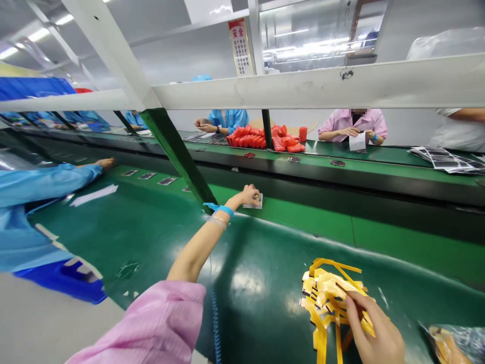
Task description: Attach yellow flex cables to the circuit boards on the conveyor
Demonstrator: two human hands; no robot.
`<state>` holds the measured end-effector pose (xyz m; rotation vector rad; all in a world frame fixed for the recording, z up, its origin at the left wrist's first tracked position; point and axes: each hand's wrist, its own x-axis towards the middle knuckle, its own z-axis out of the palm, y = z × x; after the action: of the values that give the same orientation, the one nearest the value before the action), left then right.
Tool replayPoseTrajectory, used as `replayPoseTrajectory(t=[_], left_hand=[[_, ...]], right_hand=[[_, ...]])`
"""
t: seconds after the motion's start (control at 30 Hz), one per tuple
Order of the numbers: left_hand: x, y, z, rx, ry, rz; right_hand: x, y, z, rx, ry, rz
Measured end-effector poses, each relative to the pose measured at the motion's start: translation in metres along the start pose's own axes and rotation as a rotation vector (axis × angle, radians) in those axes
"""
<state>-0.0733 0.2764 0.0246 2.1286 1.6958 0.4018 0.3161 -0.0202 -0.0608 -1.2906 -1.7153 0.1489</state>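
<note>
My left hand (250,195) is stretched out over the green belt, its fingers closed on the edge of a small, flat, greyish panel (258,203) that lies on the belt. A blue wrist strap (225,209) circles that wrist. At the lower right, my right hand (377,331) reaches into a loose pile of yellow flex cables (322,290) on the green table mat (265,288). Its thumb and index finger are pinched on a cable at the pile's right side; the other fingers are partly hidden.
A white frame bar (303,91) and a green post (182,156) cross ahead. Flat panels (166,181) lie along the belt. A co-worker's blue sleeve (49,184) reaches in from the left. Red packets (248,137) are heaped across the line. A plastic bag (458,344) lies lower right.
</note>
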Motion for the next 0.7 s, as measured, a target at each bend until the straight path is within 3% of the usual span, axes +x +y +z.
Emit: replayPoseTrajectory(t=[0.07, 0.13, 0.23, 0.33, 0.4, 0.7], left_hand=[[-0.015, 0.032, 0.009, -0.105, 0.018, 0.064], [-0.042, 0.07, 0.032, -0.234, 0.017, 0.128], [-0.101, 0.128, 0.082, -0.445, -0.076, 0.198], [-0.16, 0.17, 0.121, -0.682, -0.281, 0.197], [-0.184, 0.186, 0.132, -0.758, -0.331, 0.16], [-0.199, 0.201, 0.119, -0.665, -0.341, 0.177]], right_hand=[[-0.002, -0.005, -0.001, 0.196, 0.039, 0.291], [0.0, -0.009, -0.002, 0.44, 0.032, 0.553], [0.009, -0.017, -0.005, 0.67, -0.016, 0.74], [0.018, -0.026, -0.007, 0.723, -0.103, 0.735], [0.02, -0.031, -0.007, 0.703, -0.122, 0.705], [0.006, -0.039, -0.009, 0.404, -0.037, 0.577]])
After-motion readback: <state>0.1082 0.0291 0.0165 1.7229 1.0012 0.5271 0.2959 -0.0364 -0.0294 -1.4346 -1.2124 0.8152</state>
